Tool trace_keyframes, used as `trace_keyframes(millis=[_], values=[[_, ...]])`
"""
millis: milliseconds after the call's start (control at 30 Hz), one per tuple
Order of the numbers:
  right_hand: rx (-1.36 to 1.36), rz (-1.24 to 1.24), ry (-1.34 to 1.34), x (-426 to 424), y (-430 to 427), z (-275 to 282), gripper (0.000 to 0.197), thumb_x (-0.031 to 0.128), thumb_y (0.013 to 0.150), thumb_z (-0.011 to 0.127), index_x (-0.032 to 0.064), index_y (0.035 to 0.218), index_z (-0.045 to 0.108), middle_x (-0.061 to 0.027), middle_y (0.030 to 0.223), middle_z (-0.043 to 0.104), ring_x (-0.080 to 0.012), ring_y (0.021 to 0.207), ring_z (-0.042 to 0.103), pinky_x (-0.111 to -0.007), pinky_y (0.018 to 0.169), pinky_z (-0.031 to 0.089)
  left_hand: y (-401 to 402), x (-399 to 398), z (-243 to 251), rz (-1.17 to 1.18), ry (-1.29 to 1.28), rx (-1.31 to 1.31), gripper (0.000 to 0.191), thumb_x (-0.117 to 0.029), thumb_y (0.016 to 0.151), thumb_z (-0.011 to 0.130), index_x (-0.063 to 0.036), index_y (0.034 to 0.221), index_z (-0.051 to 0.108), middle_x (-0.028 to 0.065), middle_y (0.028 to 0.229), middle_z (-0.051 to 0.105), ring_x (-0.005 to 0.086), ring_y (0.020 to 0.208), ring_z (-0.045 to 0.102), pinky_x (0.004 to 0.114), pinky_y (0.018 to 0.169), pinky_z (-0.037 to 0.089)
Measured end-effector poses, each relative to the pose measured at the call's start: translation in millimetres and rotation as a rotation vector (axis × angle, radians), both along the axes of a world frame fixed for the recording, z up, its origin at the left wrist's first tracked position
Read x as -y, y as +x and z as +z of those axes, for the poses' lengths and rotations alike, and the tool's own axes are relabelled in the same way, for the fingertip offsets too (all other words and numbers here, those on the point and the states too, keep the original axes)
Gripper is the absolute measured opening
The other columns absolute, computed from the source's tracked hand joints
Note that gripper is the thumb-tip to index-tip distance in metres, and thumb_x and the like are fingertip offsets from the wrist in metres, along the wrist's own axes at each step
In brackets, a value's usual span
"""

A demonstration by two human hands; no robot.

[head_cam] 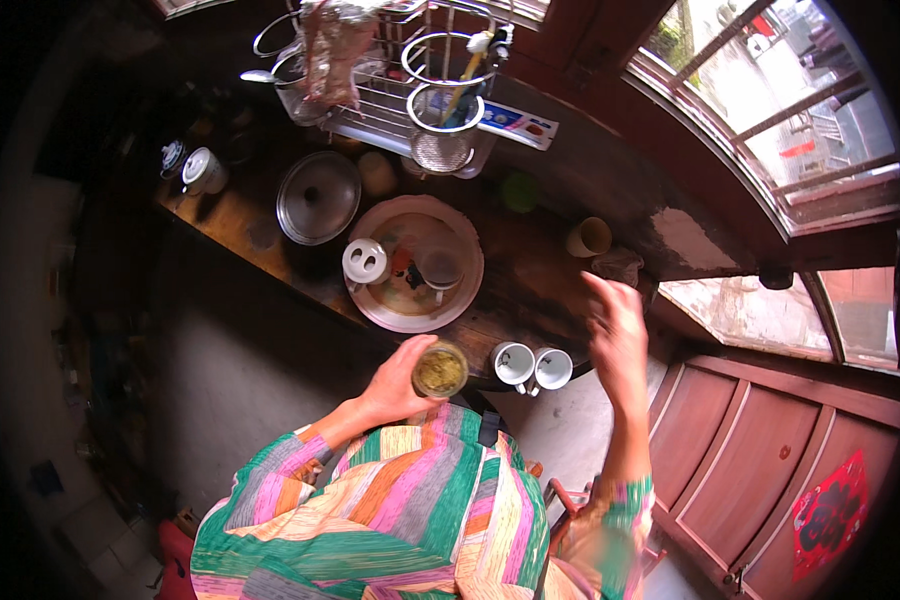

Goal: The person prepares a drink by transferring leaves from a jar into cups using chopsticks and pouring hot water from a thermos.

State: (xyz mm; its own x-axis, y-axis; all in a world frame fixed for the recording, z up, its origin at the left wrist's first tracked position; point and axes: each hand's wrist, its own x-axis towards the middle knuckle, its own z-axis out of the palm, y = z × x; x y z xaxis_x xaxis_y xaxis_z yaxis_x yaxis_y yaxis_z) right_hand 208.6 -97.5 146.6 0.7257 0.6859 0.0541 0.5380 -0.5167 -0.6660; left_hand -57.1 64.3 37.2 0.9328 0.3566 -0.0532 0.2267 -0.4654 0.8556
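Observation:
My left hand (399,384) grips an open jar (440,369) by its side, just in front of my body. Dry yellow-green flakes, like tea leaves, show inside it. Two white mugs (513,363) stand side by side at the table's front edge, to the right of the jar. A few dark bits lie in the bottom of each. Raised beyond the mugs, my right hand (618,337) is slightly blurred; its fingers are apart and nothing shows in them.
On the dark wooden table (532,277), an enamel tray (471,225) bears a white lidded container (366,261) and an upturned glass cup (440,268). Behind it are a metal pot lid (319,199) and wire rack (375,97). A tan cup (589,237) stands at right.

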Motion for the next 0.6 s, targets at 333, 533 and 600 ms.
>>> trace_keyframes(millis=[333, 533, 600], values=[[-0.142, 0.207, -0.472, -168.2, 56.8, -238.8, 0.036, 0.028, 0.087, 0.057, 0.0107, 0.118, 0.063, -0.0199, 0.114, 0.063, -0.0385, 0.105, 0.06, -0.043, 0.091, 0.049, -52.8, -23.4, 8.5, 0.229, 0.033, -0.008, 0.092, -0.022, 0.057, 0.088, 0.0001, 0.133, 0.041, 0.0195, 0.13, 0.05, 0.0345, 0.123, 0.05, 0.039, 0.105, 0.041], [0.072, 0.307, -0.466, -184.2, 45.7, -267.4, 0.033, 0.03, 0.086, 0.058, 0.0159, 0.115, 0.067, -0.0162, 0.109, 0.066, -0.0349, 0.101, 0.062, -0.044, 0.088, 0.05, -68.7, -27.8, 3.0, 0.292, -0.093, -0.08, 0.094, -0.021, 0.056, 0.088, -0.0004, 0.134, 0.04, 0.0193, 0.131, 0.05, 0.0339, 0.123, 0.05, 0.039, 0.105, 0.041], [0.073, 0.357, -0.508, -187.0, 35.5, -249.9, 0.031, 0.029, 0.086, 0.058, 0.0154, 0.112, 0.069, -0.0152, 0.109, 0.066, -0.0339, 0.101, 0.063, -0.044, 0.087, 0.05, -72.7, -32.2, 2.5, 0.305, -0.105, -0.091, 0.094, -0.021, 0.056, 0.088, -0.0005, 0.134, 0.04, 0.0193, 0.131, 0.05, 0.0339, 0.123, 0.05, 0.039, 0.105, 0.041]])
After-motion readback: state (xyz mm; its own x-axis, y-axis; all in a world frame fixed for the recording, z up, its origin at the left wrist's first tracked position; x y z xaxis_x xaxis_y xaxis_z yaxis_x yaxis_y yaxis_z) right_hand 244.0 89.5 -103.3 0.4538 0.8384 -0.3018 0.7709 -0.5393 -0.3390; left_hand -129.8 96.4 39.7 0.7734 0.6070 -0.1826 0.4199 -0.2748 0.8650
